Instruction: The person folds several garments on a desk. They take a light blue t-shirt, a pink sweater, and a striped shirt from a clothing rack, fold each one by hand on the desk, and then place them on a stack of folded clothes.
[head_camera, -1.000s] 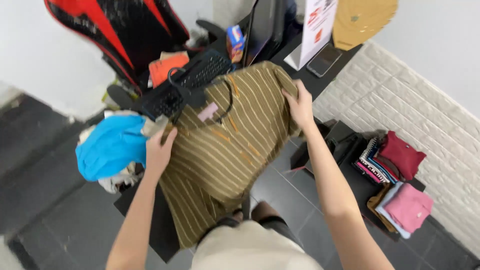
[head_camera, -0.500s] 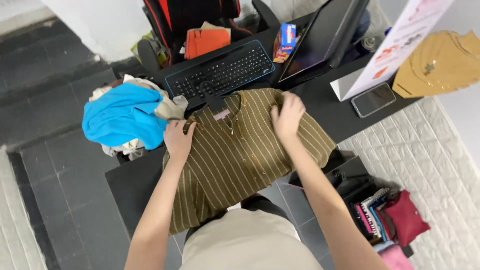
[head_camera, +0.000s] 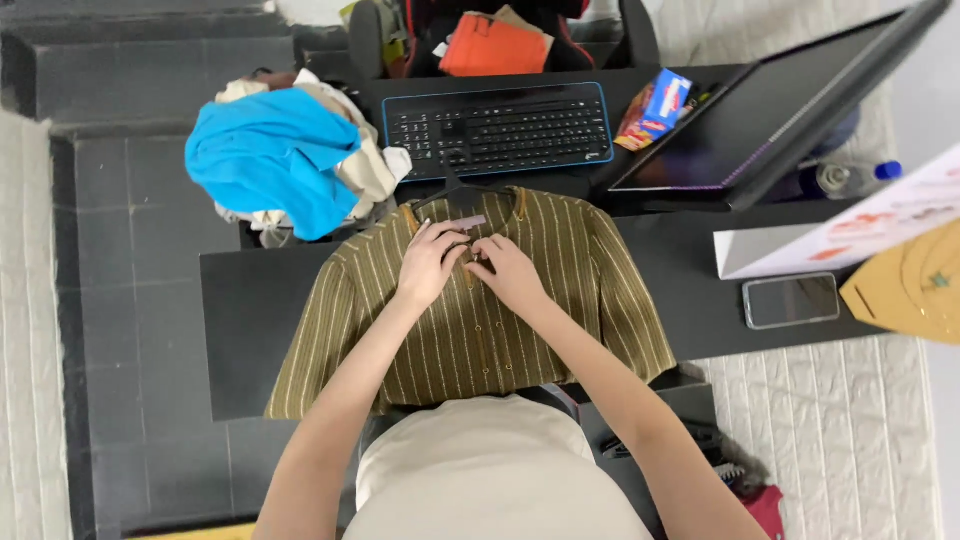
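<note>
**Both hands at the neckline of a striped shirt on the bench**

My left hand and right hand meet at the upper chest of the olive striped shirt, which lies flat, front up, on the black bench. The fingers of both hands are bent and pinch the cloth of the placket just below the collar; the tips nearly touch. A black hanger sits in the neck opening at 12 o'clock from my hands. Half a second earlier my hands lay apart, one on each shoulder of the shirt; they have since come together at its centre, and the shirt now lies squarer to me, sleeves spread toward 8 and 4 o'clock. Beyond the collar, at 12 o'clock, is a black keyboard. A pile of clothes topped with a blue garment lies at 10 o'clock, a tilted monitor at 2 o'clock, and a phone at 3 o'clock.
</note>
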